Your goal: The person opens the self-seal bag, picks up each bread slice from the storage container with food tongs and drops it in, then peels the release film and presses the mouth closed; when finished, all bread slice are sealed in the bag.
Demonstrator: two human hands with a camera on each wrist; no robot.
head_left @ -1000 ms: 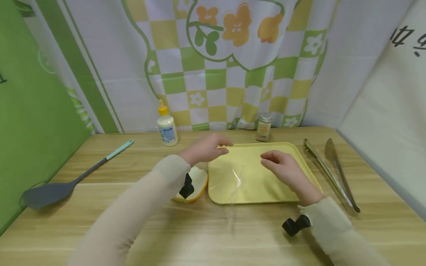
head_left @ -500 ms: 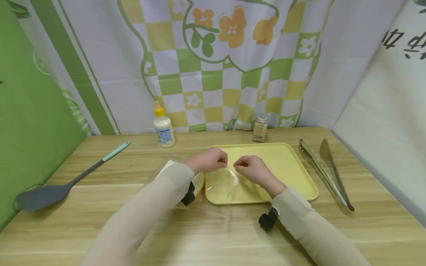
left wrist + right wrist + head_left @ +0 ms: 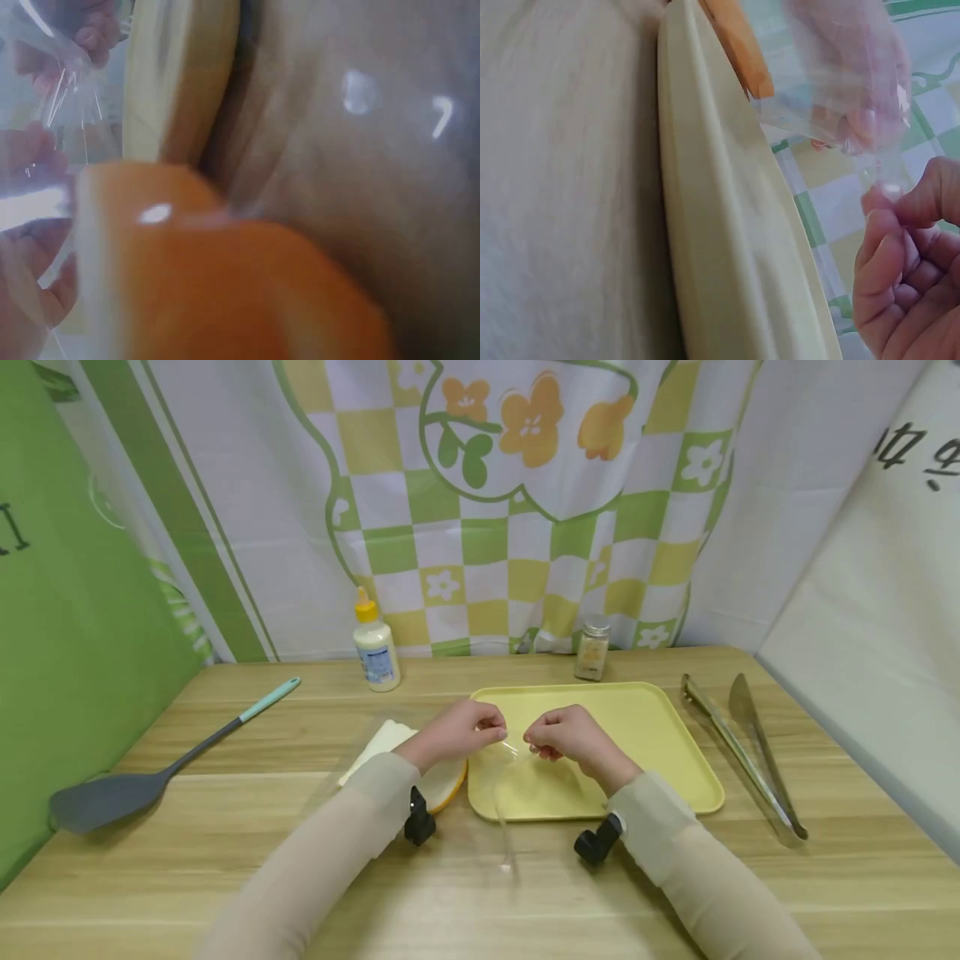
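Observation:
Clear plastic film (image 3: 791, 116), which looks like a bag, stretches between both hands. My left hand (image 3: 468, 727) pinches its edge over the near left part of the yellow tray (image 3: 622, 752). Facing it a short gap away, my right hand (image 3: 570, 739) pinches the film between thumb and curled fingers, as the right wrist view shows. Left of the tray, partly hidden by my left forearm, are slices of bread (image 3: 442, 785) with an orange-brown crust (image 3: 232, 292). Film spreads around the bread and shines in the left wrist view.
A grey spatula (image 3: 112, 799) with a mint handle lies at the left. A yellow-capped bottle (image 3: 377, 656) and a small metal-lidded jar (image 3: 592, 652) stand at the back. Metal tongs (image 3: 738, 752) lie right of the tray. A checkered curtain (image 3: 525, 527) hangs behind the table.
My right hand has moved left across the tray to near my left hand, and its fingers have closed on the film. The left hand has lowered slightly and now pinches the film.

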